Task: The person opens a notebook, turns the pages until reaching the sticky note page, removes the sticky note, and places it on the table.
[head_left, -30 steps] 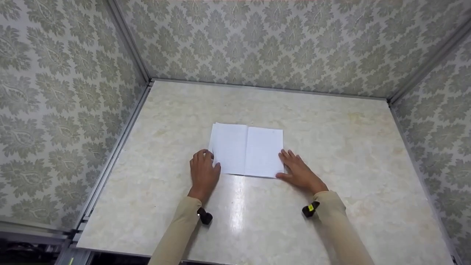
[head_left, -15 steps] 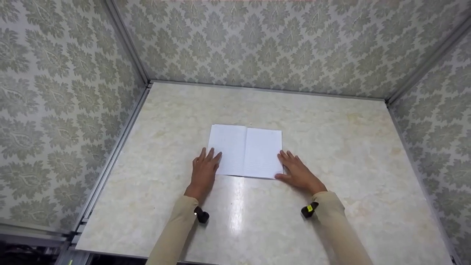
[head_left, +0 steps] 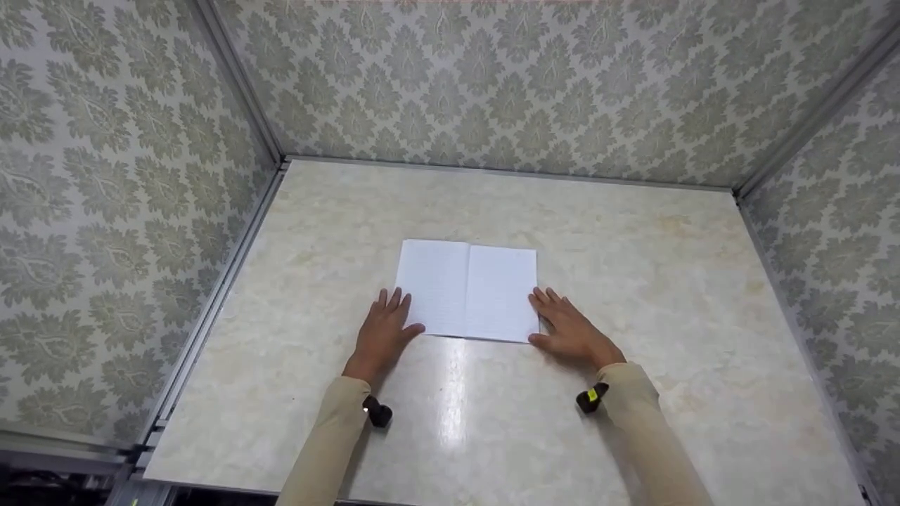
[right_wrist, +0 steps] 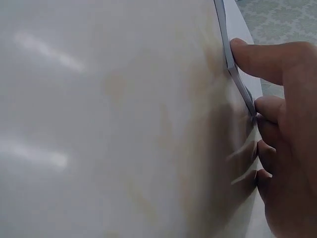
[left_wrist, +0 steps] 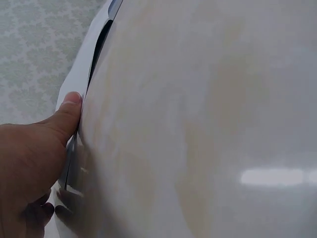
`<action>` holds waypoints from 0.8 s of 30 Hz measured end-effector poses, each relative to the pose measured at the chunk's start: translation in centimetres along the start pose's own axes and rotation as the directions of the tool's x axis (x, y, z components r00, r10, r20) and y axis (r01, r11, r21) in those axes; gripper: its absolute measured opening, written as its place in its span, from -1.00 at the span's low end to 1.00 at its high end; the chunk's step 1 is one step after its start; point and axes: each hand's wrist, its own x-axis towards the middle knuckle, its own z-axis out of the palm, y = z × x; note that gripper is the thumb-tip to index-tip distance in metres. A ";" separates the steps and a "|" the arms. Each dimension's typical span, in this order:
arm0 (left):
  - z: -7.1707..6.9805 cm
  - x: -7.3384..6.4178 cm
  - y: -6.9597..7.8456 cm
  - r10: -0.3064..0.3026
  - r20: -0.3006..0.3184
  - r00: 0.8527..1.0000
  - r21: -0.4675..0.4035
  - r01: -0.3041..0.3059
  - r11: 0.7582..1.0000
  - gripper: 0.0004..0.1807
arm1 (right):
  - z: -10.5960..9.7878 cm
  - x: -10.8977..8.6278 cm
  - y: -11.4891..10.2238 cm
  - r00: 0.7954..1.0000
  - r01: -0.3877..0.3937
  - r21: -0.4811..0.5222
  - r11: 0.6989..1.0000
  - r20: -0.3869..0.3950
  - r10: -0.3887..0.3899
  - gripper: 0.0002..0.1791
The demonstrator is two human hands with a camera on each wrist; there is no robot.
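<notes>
An open notebook [head_left: 467,289] with white, faintly lined pages lies flat in the middle of the table in the head view. My left hand [head_left: 383,330] rests at its lower left corner, fingers extended along the left edge and thumb on the bottom edge. At the lower right corner, my right hand [head_left: 573,330] lies with straight fingers on the right margin and the thumb near the bottom edge. The left wrist view shows the left thumb [left_wrist: 72,101] on the page's near edge. In the right wrist view, the right thumb [right_wrist: 240,47] touches the notebook's edge.
The pale marbled table [head_left: 633,281] spreads around the notebook, with a bright light reflection in front of it. Patterned wall panels [head_left: 478,84] in metal framing stand at the back and on both sides. A small black camera sits on each wrist.
The left page's loose, lifted leaf now lies flat. My left hand has swept over the left page, then drawn back to its lower left corner. The right hand has stayed in place.
</notes>
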 end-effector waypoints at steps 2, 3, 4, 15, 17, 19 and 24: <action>0.0 0.0 -0.1 -0.009 0.009 1.000 -0.015 0.010 1.000 -0.16 | 0.0 0.0 0.1 1.000 0.004 -0.012 1.000 0.007 -0.004 -0.02; 0.1 0.0 -0.2 -0.012 0.010 1.000 -0.022 0.013 1.000 -0.16 | 0.0 0.0 0.2 1.000 0.008 -0.013 1.000 0.009 -0.008 -0.02; 0.1 0.0 -0.2 -0.016 0.012 1.000 -0.030 0.016 0.999 -0.15 | 0.0 0.0 0.2 1.000 0.008 -0.018 1.000 0.012 -0.008 -0.02; -0.2 0.1 0.1 -0.033 0.010 0.999 -0.047 0.033 0.998 -0.15 | 0.0 0.1 -0.1 1.000 -0.019 0.004 1.000 -0.006 0.019 -0.04; -0.2 0.1 0.1 -0.038 0.017 0.999 -0.050 0.039 0.998 -0.15 | 0.0 0.2 -0.2 0.999 -0.031 0.027 0.999 -0.008 0.031 -0.05; -0.1 0.1 0.1 -0.036 0.016 0.999 -0.053 0.037 0.998 -0.14 | 0.1 0.1 -0.3 0.999 -0.044 0.041 0.998 -0.006 0.044 -0.04; 0.0 0.0 0.1 -0.038 0.013 0.999 -0.055 0.039 0.998 -0.15 | 0.3 0.2 -0.3 0.998 -0.058 0.053 0.997 -0.010 0.058 -0.04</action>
